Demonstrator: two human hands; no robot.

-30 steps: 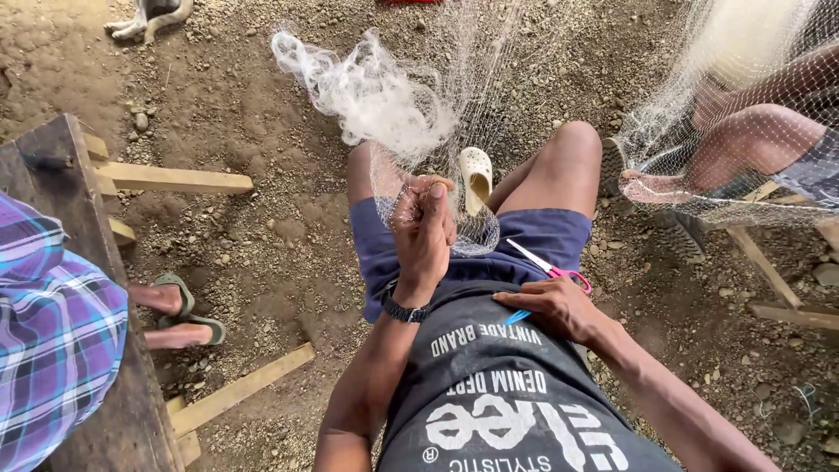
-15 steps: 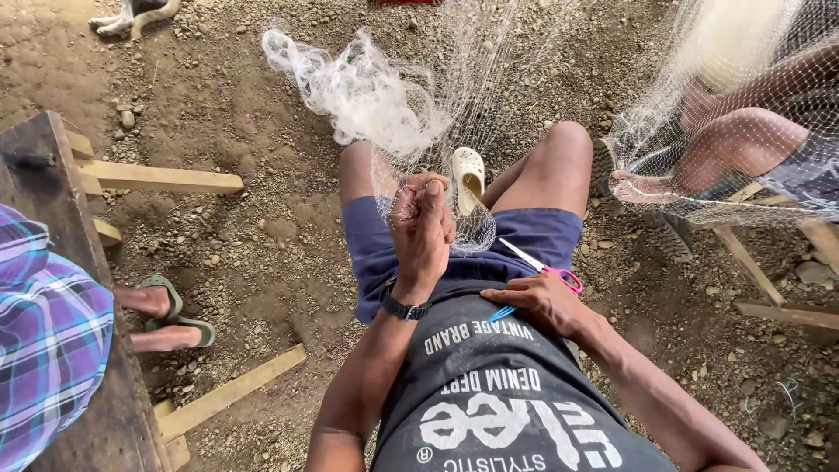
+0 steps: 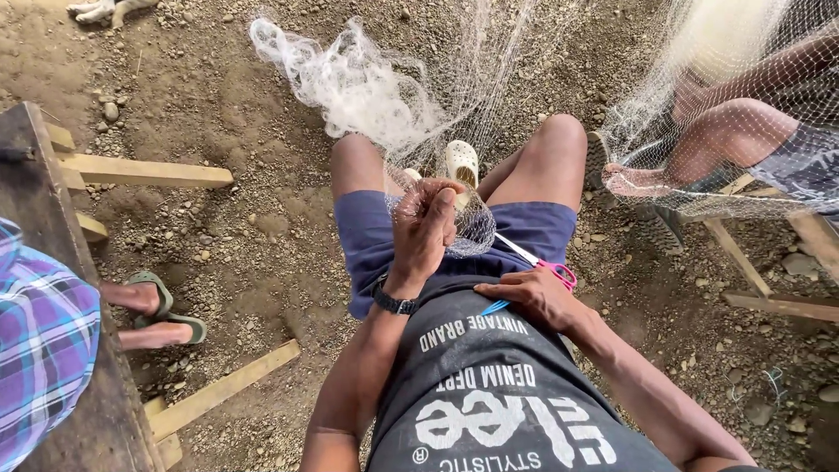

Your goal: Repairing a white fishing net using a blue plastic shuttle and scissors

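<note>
A fine white fishing net (image 3: 367, 92) drapes from the dirt ground over my knees. My left hand (image 3: 424, 227), with a black watch on its wrist, is raised above my lap and pinches a bunch of the net mesh. My right hand (image 3: 537, 295) rests on my lap against my dark shirt and holds scissors (image 3: 546, 264) with pink handles, their blades pointing toward the net by my left hand. A thin blue tool (image 3: 494, 307) pokes out under the right hand. I sit in blue shorts with white clogs (image 3: 461, 162) on my feet.
A person in a plaid shirt (image 3: 44, 341) sits at the left on a dark wooden bench (image 3: 52, 201), feet in sandals (image 3: 166, 306). Another person's bare legs (image 3: 725, 140) lie under net at the upper right. Wooden bench legs (image 3: 752, 262) stand on stony ground.
My left hand has risen slightly and pulled the pinched net closer. The right hand with the scissors stays on my lap.
</note>
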